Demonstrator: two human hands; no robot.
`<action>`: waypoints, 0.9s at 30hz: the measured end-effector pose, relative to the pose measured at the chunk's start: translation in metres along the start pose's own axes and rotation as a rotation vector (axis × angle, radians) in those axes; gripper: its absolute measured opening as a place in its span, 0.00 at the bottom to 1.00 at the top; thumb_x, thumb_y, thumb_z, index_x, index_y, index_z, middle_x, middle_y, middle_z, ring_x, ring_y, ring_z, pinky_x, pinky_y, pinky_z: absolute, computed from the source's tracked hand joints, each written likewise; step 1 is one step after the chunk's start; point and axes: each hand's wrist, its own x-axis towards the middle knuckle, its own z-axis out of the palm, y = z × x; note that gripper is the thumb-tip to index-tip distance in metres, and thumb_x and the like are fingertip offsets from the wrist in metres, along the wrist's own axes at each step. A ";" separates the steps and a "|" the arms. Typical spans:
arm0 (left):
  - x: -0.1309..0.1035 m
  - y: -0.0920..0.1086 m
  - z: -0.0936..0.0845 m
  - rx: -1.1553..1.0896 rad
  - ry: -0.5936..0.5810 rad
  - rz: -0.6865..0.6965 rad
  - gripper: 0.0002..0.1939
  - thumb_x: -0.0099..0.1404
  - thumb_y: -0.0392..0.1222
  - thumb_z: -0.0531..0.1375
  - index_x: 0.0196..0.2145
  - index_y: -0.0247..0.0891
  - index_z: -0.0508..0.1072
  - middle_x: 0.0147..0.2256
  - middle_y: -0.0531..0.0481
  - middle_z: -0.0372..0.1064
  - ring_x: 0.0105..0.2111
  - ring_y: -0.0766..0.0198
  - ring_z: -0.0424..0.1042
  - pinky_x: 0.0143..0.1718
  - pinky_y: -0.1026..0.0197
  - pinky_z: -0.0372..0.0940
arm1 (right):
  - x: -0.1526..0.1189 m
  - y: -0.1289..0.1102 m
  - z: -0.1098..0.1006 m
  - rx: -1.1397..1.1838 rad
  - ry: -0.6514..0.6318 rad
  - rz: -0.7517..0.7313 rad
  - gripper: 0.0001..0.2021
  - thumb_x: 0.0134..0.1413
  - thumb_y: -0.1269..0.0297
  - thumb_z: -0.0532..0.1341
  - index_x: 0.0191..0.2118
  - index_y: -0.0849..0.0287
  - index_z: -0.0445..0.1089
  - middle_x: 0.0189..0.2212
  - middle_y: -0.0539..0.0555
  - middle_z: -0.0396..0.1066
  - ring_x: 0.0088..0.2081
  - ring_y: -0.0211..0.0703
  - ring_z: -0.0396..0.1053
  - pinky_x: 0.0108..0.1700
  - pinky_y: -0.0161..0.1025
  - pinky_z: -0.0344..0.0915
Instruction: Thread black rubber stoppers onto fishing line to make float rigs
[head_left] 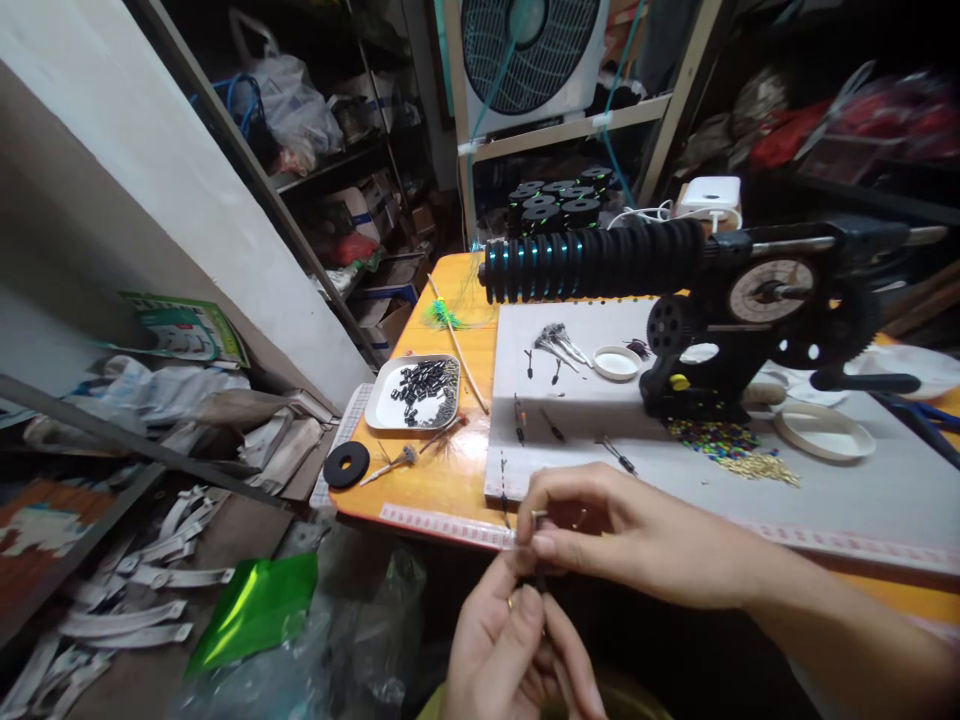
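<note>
My left hand [517, 645] is low in the middle of the head view, thumb and fingers pinched together. Just above it, my right hand [600, 520] reaches in from the right with its thumb and forefinger closed. Both hands meet at a small, thin dark piece; fingers cover most of it, so its kind cannot be made out. They are in front of the table's near edge. Close by on the grey board [660, 495] lie small dark pieces with thin wire ends, one of them [504, 495] right beside my right fingertips.
A white tray [380, 405] of small black and grey parts stands left, near a black ring [334, 467]. A hand-cranked winding machine [750, 300] carries black spools [592, 262]. Beads [712, 437] and a shallow dish [825, 450] lie below it. A fan [529, 60] stands behind.
</note>
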 end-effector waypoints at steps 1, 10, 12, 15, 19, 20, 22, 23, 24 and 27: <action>-0.002 0.001 0.002 0.050 0.030 0.007 0.14 0.76 0.44 0.50 0.52 0.37 0.69 0.24 0.49 0.80 0.22 0.59 0.81 0.17 0.71 0.68 | -0.003 0.005 0.004 0.008 0.005 -0.003 0.12 0.58 0.57 0.67 0.38 0.63 0.73 0.30 0.51 0.73 0.28 0.31 0.68 0.30 0.26 0.65; -0.003 -0.004 0.034 0.246 0.273 0.329 0.05 0.69 0.44 0.59 0.38 0.41 0.70 0.18 0.55 0.70 0.23 0.61 0.73 0.37 0.54 0.68 | 0.000 0.035 0.031 0.499 0.054 -0.039 0.16 0.59 0.53 0.65 0.35 0.61 0.66 0.22 0.48 0.73 0.16 0.26 0.66 0.18 0.22 0.61; -0.003 -0.006 0.035 0.238 0.273 0.332 0.06 0.69 0.45 0.60 0.38 0.42 0.68 0.17 0.57 0.66 0.23 0.60 0.72 0.37 0.52 0.68 | 0.000 0.039 0.035 0.546 0.071 -0.048 0.15 0.59 0.53 0.65 0.36 0.61 0.66 0.22 0.49 0.74 0.15 0.25 0.64 0.17 0.21 0.60; -0.005 -0.006 0.033 0.248 0.269 0.290 0.09 0.68 0.48 0.60 0.37 0.41 0.66 0.16 0.56 0.64 0.22 0.58 0.72 0.38 0.50 0.68 | 0.000 0.043 0.038 0.601 0.081 -0.045 0.16 0.59 0.53 0.65 0.35 0.61 0.66 0.21 0.49 0.74 0.13 0.25 0.62 0.15 0.21 0.58; -0.005 -0.005 0.032 0.225 0.231 0.275 0.09 0.68 0.48 0.60 0.37 0.42 0.65 0.18 0.55 0.68 0.21 0.59 0.72 0.38 0.50 0.68 | 0.002 0.045 0.040 0.643 0.092 -0.019 0.16 0.58 0.52 0.66 0.34 0.62 0.68 0.20 0.50 0.74 0.12 0.27 0.64 0.13 0.21 0.57; -0.005 -0.005 0.032 0.216 0.223 0.279 0.09 0.68 0.47 0.60 0.37 0.42 0.65 0.19 0.55 0.69 0.21 0.60 0.72 0.38 0.50 0.68 | 0.002 0.046 0.041 0.649 0.094 -0.012 0.16 0.58 0.52 0.66 0.34 0.62 0.69 0.21 0.51 0.74 0.13 0.28 0.65 0.13 0.21 0.58; -0.004 -0.005 0.034 0.217 0.222 0.280 0.09 0.68 0.48 0.60 0.37 0.43 0.65 0.21 0.54 0.70 0.21 0.60 0.72 0.38 0.50 0.68 | 0.003 0.047 0.041 0.661 0.094 -0.004 0.16 0.58 0.52 0.66 0.34 0.62 0.70 0.21 0.52 0.75 0.14 0.30 0.67 0.13 0.22 0.58; -0.004 -0.005 0.034 0.224 0.226 0.275 0.09 0.68 0.49 0.60 0.36 0.43 0.65 0.21 0.54 0.70 0.21 0.59 0.72 0.38 0.49 0.68 | 0.004 0.047 0.042 0.669 0.094 -0.001 0.15 0.59 0.52 0.65 0.34 0.62 0.70 0.21 0.52 0.75 0.14 0.30 0.67 0.13 0.21 0.58; -0.004 -0.004 0.035 0.233 0.232 0.265 0.10 0.68 0.49 0.60 0.36 0.43 0.65 0.21 0.54 0.69 0.22 0.59 0.73 0.39 0.49 0.68 | 0.004 0.047 0.042 0.679 0.091 0.001 0.15 0.60 0.52 0.65 0.34 0.62 0.70 0.21 0.52 0.75 0.14 0.29 0.66 0.12 0.21 0.56; -0.006 -0.001 0.036 0.250 0.246 0.217 0.11 0.67 0.49 0.61 0.37 0.42 0.64 0.20 0.54 0.68 0.27 0.54 0.75 0.42 0.48 0.68 | 0.004 0.047 0.043 0.713 0.069 0.007 0.16 0.60 0.52 0.64 0.34 0.62 0.70 0.18 0.50 0.73 0.11 0.27 0.63 0.11 0.19 0.52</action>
